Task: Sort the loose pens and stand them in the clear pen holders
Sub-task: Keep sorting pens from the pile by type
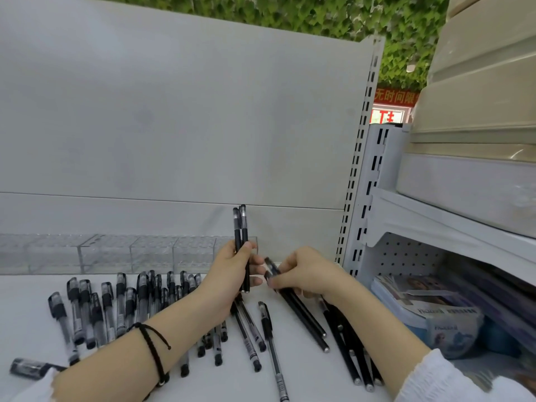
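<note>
The left hand (232,274) grips two upright black pens (245,227), in front of the clear pen holders (150,253). Just beside it, the right hand (304,274) pinches two slanted black pens (307,323).

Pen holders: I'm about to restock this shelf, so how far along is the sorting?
Done: some grouping by type, but the clear pen holders show no pens standing in them. In hand: the left hand holds two black pens upright, and the right hand grips slanted black pens. Left: the clear-barrelled pens lying in a row and the loose black pens by the right forearm.
</note>
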{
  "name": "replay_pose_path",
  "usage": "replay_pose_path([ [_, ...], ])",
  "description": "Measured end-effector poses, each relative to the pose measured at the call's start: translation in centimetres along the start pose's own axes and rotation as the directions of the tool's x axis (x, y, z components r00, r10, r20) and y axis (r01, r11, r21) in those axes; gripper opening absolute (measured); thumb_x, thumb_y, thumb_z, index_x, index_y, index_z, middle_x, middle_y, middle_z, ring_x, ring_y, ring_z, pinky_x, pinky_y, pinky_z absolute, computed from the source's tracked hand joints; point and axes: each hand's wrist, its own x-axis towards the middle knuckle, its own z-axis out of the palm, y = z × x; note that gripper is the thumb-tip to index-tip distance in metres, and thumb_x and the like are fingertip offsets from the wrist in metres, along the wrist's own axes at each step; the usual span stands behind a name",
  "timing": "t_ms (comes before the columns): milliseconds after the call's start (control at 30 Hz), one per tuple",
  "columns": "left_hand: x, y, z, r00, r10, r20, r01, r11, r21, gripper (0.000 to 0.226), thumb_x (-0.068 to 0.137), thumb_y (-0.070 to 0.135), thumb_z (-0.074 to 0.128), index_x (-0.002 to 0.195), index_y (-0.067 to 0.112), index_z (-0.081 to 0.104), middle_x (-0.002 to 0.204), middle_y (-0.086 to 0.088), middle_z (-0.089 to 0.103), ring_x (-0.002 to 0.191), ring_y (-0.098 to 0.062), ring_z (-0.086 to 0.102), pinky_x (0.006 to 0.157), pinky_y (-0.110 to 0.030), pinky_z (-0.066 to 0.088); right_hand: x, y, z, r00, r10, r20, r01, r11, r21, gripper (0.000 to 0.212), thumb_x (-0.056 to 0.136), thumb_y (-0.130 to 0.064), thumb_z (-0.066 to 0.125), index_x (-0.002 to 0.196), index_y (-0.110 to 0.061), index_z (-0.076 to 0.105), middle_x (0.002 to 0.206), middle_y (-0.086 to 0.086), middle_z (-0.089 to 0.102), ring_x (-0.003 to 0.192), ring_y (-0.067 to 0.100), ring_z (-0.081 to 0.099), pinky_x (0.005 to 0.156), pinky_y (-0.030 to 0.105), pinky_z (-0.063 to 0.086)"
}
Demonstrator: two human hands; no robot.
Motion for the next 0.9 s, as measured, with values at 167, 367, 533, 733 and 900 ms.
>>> replay_pose_path([
  [167,-0.5,0.1,0.3,0.994,-0.095,0.049,0.098,0.992,-0.076,0.019,0.104,0.023,0.039,0.106,0.008,0.051,0.098,-0.015,0.069,0.082,-0.023,0.070,0.068,-0.031,0.060,0.2,-0.2,-1.2,0.995,-0.053,-0.086,0.093,0.821,0.564,0.013,0.084,-0.015,0.073,0.090,-0.005,0.067,0.065,0.002,0.059,0.043,0.005,0.044,0.039,0.016,0.034],
  [367,-2.2,0.8,1.2,0.909,-0.212,0.358,0.238,0.971,-0.030,0.025,0.105,0.029,0.036,0.117,0.010,0.048,0.096,-0.018,0.074,0.080,-0.032,0.072,0.072,-0.045,0.060,-0.3,-0.4,-2.0,0.987,-0.082,-0.135,0.151,0.741,0.654,0.008,0.088,-0.012,0.068,0.091,-0.005,0.066,0.066,0.000,0.059,0.049,0.008,0.051,0.043,0.017,0.041],
  [533,-2.2,0.4,1.1,0.903,-0.225,0.367,0.249,0.968,-0.019,0.021,0.103,0.037,0.040,0.108,0.018,0.047,0.060,0.003,0.044,0.046,-0.008,0.031,0.039,-0.018,0.028,-1.6,-0.8,-3.2,0.963,-0.155,-0.220,0.210,0.943,0.257,0.026,0.086,-0.034,0.071,0.080,-0.009,0.067,0.060,-0.005,0.067,0.044,0.005,0.049,0.044,0.019,0.037],
  [733,-1.9,0.4,0.8,0.929,-0.191,0.318,0.193,0.981,0.026,0.034,0.095,0.047,0.047,0.108,0.015,0.045,0.057,0.007,0.035,0.045,-0.006,0.023,0.036,-0.015,0.020,-1.2,1.7,-4.7,0.922,-0.080,-0.378,-0.033,0.958,-0.284,0.039,0.083,-0.051,0.067,0.078,-0.013,0.063,0.080,0.001,0.072,0.067,0.016,0.063,0.067,0.032,0.052],
  [900,-1.8,0.3,0.7,0.932,-0.196,0.305,0.199,0.980,0.022,0.033,0.096,0.045,0.047,0.107,0.014,0.048,0.058,0.006,0.036,0.044,-0.006,0.024,0.035,-0.015,0.021,-0.6,3.5,-5.3,0.940,0.194,-0.282,-0.326,0.758,-0.564,0.044,0.078,-0.054,0.069,0.069,-0.018,0.045,0.095,0.005,0.067,0.087,0.022,0.066,0.086,0.036,0.054],
])
